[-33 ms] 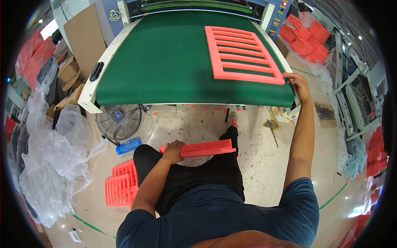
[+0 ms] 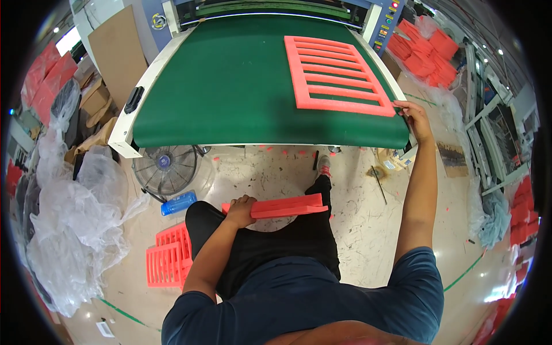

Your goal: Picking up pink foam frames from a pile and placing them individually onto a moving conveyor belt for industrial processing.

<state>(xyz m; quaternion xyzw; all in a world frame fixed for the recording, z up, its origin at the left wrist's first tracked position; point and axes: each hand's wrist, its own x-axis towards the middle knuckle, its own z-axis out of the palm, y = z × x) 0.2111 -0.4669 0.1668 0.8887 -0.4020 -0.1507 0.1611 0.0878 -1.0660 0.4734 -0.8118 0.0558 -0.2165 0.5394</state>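
A coral-pink slotted foam frame point(image 2: 336, 105) lies flat on the right part of a green conveyor belt point(image 2: 218, 86). At its near right corner is my right hand point(image 2: 417, 119), with the index finger stretched toward the foam and the palm over the belt's white side rail; the other fingers are partly hidden. Across my lap, my left hand point(image 2: 241, 211) is closed around coral-pink foam frames point(image 2: 290, 206), seen edge-on and pressed together. More slotted foam frames point(image 2: 164, 264) lie on the floor to my left.
A machine opening point(image 2: 270, 10) stands at the belt's far end, with a button panel point(image 2: 386, 26) to its right. Under the belt's front edge are a floor fan point(image 2: 164, 167) and a blue bottle point(image 2: 179, 203). Clear plastic sheeting point(image 2: 75, 230) heaps up on the left.
On the belt, the foam frame sits very slightly farther toward the machine. Neither hand has visibly moved.
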